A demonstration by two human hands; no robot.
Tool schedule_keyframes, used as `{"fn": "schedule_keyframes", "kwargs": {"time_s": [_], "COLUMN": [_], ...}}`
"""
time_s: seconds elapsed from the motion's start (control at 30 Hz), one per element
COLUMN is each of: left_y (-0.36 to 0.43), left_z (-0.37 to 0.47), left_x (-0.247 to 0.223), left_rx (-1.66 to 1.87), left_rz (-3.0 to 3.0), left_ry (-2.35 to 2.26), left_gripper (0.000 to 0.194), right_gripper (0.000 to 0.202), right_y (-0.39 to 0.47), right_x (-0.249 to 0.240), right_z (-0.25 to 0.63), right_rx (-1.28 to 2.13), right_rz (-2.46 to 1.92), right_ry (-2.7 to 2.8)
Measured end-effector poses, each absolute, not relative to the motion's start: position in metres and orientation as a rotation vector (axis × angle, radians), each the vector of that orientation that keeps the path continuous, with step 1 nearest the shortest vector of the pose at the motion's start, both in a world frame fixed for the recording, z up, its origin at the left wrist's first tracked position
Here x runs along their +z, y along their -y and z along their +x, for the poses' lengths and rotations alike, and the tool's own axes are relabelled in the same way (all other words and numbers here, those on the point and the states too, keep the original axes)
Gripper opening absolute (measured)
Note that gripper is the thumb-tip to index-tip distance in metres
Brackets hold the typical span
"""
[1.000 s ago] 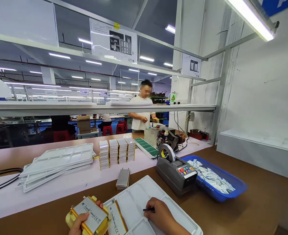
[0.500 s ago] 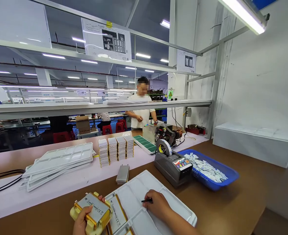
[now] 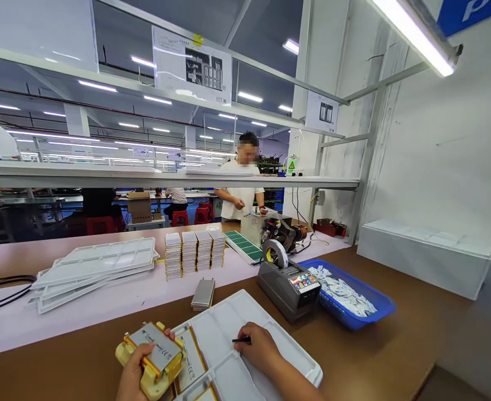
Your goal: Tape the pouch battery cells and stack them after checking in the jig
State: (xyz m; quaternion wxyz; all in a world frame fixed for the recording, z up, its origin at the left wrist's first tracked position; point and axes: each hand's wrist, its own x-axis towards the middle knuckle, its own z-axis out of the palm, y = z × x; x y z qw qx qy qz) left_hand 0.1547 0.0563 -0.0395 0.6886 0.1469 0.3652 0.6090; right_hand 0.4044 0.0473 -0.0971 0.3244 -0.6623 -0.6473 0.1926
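My left hand (image 3: 134,370) is closed round a pale yellow holder (image 3: 161,379), in which a silver battery cell (image 3: 155,346) with printed marks lies face up. My right hand (image 3: 257,346) pinches a thin black tool (image 3: 242,340) above the white compartment tray (image 3: 245,303). More printed cells (image 3: 190,362) with yellow edges lie in the tray's near left compartments, beside the holder. Beyond the tray, a small stack of plain silver cells (image 3: 203,292) stands on the brown surface.
A grey tape dispenser (image 3: 289,289) and a blue basket (image 3: 354,317) of white strips stand right of the tray. Behind are tall cell stacks (image 3: 195,250), white trays (image 3: 98,262) and a green-topped panel (image 3: 243,247). Across the bench stands a person (image 3: 228,206).
The view has shifted slightly, so the bench items appear a little further left. Both hands keep their hold on the holder and the black tool.
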Motion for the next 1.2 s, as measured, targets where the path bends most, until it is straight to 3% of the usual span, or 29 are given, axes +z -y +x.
{"fn": "schedule_keyframes", "kwargs": {"time_s": [1.2], "left_y": [-0.057], "left_z": [0.146], "left_x": [-0.048], "left_rx": [1.420], "left_rz": [0.286], "left_ry": [-0.671], "left_gripper": [0.042], "right_gripper": [0.012], "right_y": [-0.041], "right_x": [-0.090], "right_z": [0.404], "right_rx": [0.514], "right_rz": [-1.774], "right_ry": [1.739]}}
